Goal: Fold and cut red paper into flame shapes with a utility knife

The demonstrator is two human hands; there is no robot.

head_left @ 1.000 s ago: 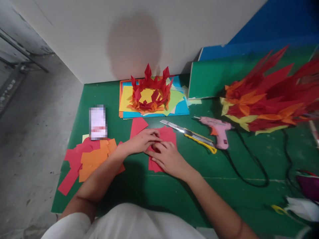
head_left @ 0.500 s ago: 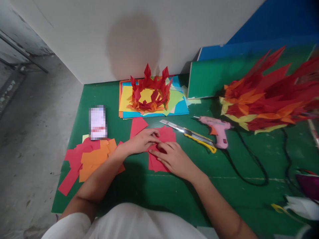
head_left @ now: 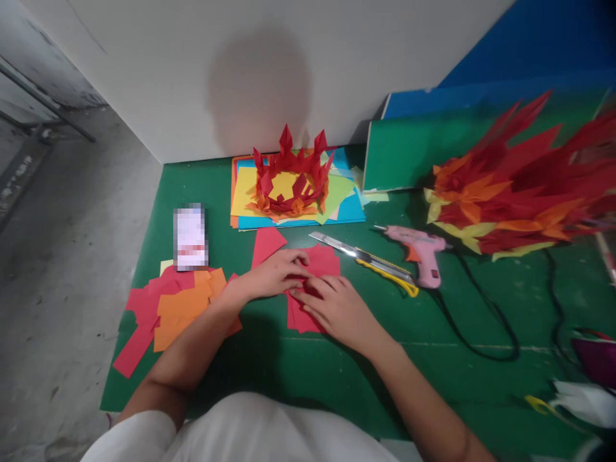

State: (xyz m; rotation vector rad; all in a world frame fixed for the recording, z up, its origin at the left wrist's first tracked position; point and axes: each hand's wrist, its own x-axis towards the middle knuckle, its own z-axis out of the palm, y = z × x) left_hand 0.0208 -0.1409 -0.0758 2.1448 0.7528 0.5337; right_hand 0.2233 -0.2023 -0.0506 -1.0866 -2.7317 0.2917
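Note:
My left hand [head_left: 280, 272] and my right hand [head_left: 337, 311] meet over a pile of red paper pieces [head_left: 321, 258] on the green table. The left fingers are bent and come together with the thumb at the paper. From the right, my other hand presses its fingertips on the same red paper, thumb and forefinger close to the left fingers. Whatever fold or edge lies between the fingertips is mostly hidden. Just behind my left hand is a larger red paper piece [head_left: 267, 244]. A yellow-handled utility knife [head_left: 366, 258] lies right of the pile, blade out.
Red and orange paper strips [head_left: 183, 307] lie at left below a phone [head_left: 190, 237]. Behind, a red paper crown [head_left: 291, 192] stands on coloured sheets [head_left: 245, 186]. A pink glue gun [head_left: 423, 247] with a black cord and a large flame-like paper piece [head_left: 520, 186] are at right.
Almost nothing differs. The fingers of my hands shift very slightly on the red paper, and the whole view moves a little.

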